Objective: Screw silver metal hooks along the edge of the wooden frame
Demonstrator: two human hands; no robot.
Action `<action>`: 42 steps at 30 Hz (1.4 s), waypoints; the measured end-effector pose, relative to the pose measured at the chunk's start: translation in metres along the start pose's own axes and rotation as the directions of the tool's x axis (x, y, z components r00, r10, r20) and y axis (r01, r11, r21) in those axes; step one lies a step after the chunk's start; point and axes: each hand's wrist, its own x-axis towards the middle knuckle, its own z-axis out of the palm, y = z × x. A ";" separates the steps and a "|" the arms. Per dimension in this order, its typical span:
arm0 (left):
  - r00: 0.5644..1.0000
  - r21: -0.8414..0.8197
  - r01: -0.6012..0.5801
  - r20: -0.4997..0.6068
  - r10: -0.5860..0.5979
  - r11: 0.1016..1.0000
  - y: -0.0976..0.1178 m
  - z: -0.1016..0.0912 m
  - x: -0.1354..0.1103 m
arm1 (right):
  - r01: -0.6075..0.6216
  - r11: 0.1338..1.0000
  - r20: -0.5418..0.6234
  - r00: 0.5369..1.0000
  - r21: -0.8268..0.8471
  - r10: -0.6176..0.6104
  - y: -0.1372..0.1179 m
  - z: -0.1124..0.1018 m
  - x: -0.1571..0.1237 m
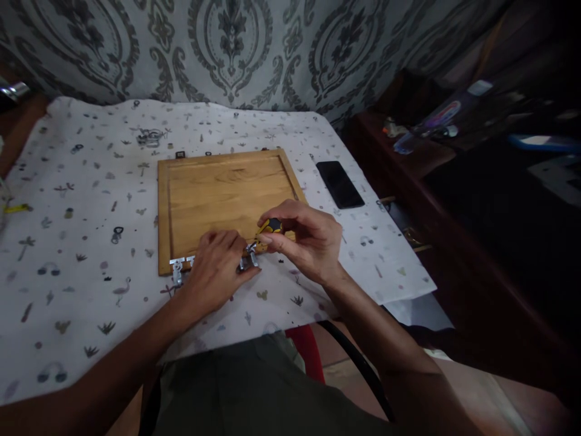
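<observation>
Although a small yellow object (pixel 17 208) lies far to the left of all the fingers, on the cloth-covered tabletop (pixel 86 297), the handled things are gathered close around the two hands. Just left of the left hand (pixel 216 263), a metal hinge (pixel 177 271) sits at the near edge of the wooden panel (pixel 222 194), which lies flat and extends beyond the fingertips, away from the person. The left fingers are bent and close together over this edge, with the thumb stretched below them, beside a second hinge (pixel 252 259); whether they really pinch it, I cannot tell.

To their right, the thumb and forefinger of the right hand (pixel 308 242) pinch the handle of a yellow-and-black screwdriver (pixel 273 226), whose shaft points down toward the second hinge (the tip is too small to judge if it is seated). If the screwdriver is tilted under pressure, it could, in my judgement, slip and scratch the wood, or hurt the left fingers, which are just beside it. Also, a loose grip of the left hand might let the hinge turn out of line.

Further right of the right fingers, and not touching them, rests a dark phone (pixel 340 184). Farther still, beyond the tabletop, is a transparent bottle (pixel 442 115) with a white cap; what it contains, I cannot tell.
</observation>
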 end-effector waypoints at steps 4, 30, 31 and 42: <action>1.000 -0.031 0.010 0.021 -0.009 0.999 0.000 -0.001 0.001 | -0.032 0.999 -0.270 0.962 0.019 0.036 -0.012 -0.006 0.000; 0.999 0.007 0.004 0.036 -0.004 1.000 0.000 0.000 0.001 | -0.030 0.994 -0.102 0.995 -0.105 0.020 0.008 0.000 -0.014; 0.999 0.000 0.009 0.040 -0.009 1.000 0.001 0.000 0.001 | -0.015 0.994 -0.097 0.995 -0.113 0.004 0.009 0.000 -0.014; 0.999 0.030 0.013 0.049 -0.014 0.999 0.001 0.000 0.001 | 0.130 0.975 -0.061 0.988 -0.181 -0.144 0.008 -0.004 -0.013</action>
